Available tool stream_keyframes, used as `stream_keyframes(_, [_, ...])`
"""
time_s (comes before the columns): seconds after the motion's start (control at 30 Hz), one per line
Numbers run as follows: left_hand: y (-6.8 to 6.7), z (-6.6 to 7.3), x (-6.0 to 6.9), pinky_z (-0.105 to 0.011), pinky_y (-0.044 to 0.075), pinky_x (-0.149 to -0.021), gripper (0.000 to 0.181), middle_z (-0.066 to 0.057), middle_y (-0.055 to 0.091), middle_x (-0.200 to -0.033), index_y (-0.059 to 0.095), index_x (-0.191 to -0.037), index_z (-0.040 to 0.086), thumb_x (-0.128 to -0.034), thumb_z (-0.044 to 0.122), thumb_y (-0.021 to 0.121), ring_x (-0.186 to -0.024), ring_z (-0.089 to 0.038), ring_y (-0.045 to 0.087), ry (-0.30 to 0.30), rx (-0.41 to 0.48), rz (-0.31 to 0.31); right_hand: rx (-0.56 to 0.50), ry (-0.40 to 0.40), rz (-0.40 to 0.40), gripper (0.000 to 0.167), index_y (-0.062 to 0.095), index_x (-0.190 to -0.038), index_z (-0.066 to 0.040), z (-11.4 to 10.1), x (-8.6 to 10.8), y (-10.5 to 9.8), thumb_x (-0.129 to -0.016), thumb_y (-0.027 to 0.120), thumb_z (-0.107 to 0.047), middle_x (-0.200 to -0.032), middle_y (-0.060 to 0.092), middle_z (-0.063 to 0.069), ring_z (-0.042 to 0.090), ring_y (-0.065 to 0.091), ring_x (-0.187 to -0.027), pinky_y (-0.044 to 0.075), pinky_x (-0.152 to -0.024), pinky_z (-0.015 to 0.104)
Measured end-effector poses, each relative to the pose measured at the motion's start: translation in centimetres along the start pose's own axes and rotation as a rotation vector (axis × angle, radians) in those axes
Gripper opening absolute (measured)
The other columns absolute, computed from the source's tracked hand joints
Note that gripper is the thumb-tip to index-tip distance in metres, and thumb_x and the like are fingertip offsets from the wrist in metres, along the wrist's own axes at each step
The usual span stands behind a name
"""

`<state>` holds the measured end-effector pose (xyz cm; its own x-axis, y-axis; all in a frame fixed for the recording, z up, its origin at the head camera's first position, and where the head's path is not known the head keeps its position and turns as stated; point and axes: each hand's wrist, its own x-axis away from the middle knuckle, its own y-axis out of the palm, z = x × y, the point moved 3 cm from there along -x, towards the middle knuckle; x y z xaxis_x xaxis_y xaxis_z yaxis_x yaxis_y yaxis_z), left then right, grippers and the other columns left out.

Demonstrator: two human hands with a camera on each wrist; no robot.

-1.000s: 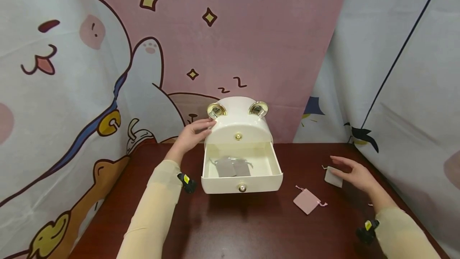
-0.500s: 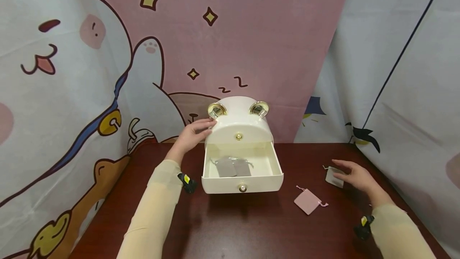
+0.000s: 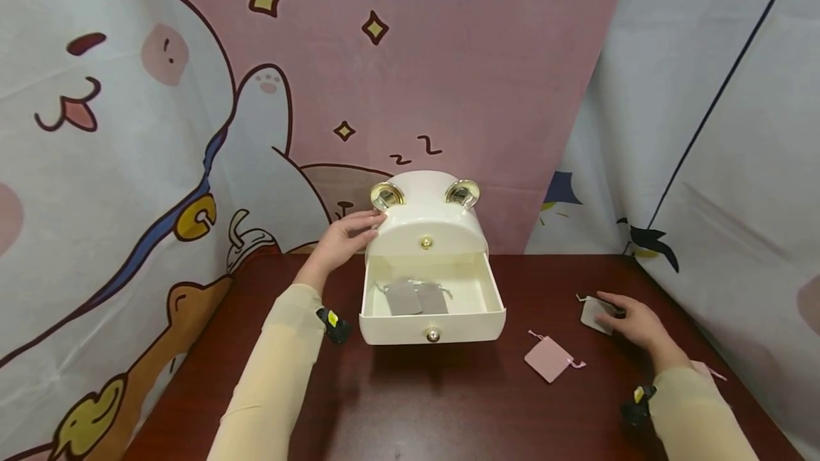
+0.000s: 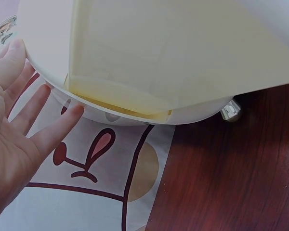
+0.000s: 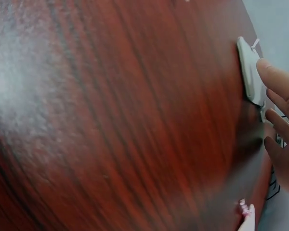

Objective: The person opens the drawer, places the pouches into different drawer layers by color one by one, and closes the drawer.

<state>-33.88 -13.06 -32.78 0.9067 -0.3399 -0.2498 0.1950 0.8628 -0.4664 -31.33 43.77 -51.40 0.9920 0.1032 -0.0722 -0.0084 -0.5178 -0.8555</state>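
A cream-white drawer box [image 3: 427, 223] with gold-rimmed round ears stands at the back of the table. Its lower drawer [image 3: 391, 331] is pulled out and holds grey drawstring pouches [image 3: 402, 299]. My left hand [image 3: 336, 244] rests its fingertips on the box's upper left side; the left wrist view has those fingers [image 4: 62, 126] spread along the curved wall. On the right, my right hand [image 3: 634, 322] reaches over a light grey drawstring pouch [image 3: 592, 314] lying on the table. In the right wrist view the thumb is at the pouch [image 5: 250, 74], the other fingers loosely bent beside it.
A pink drawstring pouch [image 3: 549, 358] lies between the drawer and my right hand. Another pink pouch [image 3: 703, 367] is partly hidden by the right sleeve. The dark red table [image 3: 410, 411] meets printed cloth at the back and sides.
My right hand has lowered and shifted slightly toward the near right edge of the light grey pouch. More of the far-right pink pouch shows. The left hand stays on the box.
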Motion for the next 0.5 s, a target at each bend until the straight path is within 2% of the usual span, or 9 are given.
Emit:
stream_keyframes(0.13, [0.0, -0.3, -0.2, -0.048, 0.051, -0.096, 0.038, -0.02, 0.042, -0.15, 0.059, -0.136, 0.001, -0.0988, 0.008, 0.062, -0.138, -0.038, 0.039, 0.003, -0.008, -0.001, 0.009, 0.003, 0.014, 0.067, 0.048, -0.14, 0.009, 0.2, 0.3, 0.2, -0.092, 0.071, -0.032, -0.136, 0.043, 0.041, 0.058, 0.041, -0.122, 0.035, -0.096, 0.071])
stream_keyframes(0.37, [0.1, -3.7, -1.7, -0.048, 0.052, -0.094, 0.039, -0.017, 0.04, -0.152, 0.059, -0.138, 0.005, -0.0991, 0.012, 0.063, -0.139, -0.036, 0.037, 0.0, -0.007, 0.01, -0.009, -0.023, 0.059, 0.064, 0.052, -0.136, 0.01, 0.2, 0.7, 0.6, -0.09, 0.075, -0.028, -0.135, 0.048, 0.038, 0.056, 0.042, -0.123, 0.035, -0.096, 0.069])
stream_keyframes(0.5, [0.1, -4.1, -1.8, -0.047, 0.052, -0.094, 0.039, -0.014, 0.042, -0.151, 0.061, -0.137, 0.008, -0.0983, 0.016, 0.065, -0.139, -0.034, 0.038, 0.014, -0.003, 0.018, -0.018, -0.054, 0.092, 0.059, 0.056, -0.132, 0.01, 0.1, 0.8, 1.0, -0.088, 0.077, -0.024, -0.131, 0.052, 0.037, 0.054, 0.045, -0.121, 0.036, -0.095, 0.068])
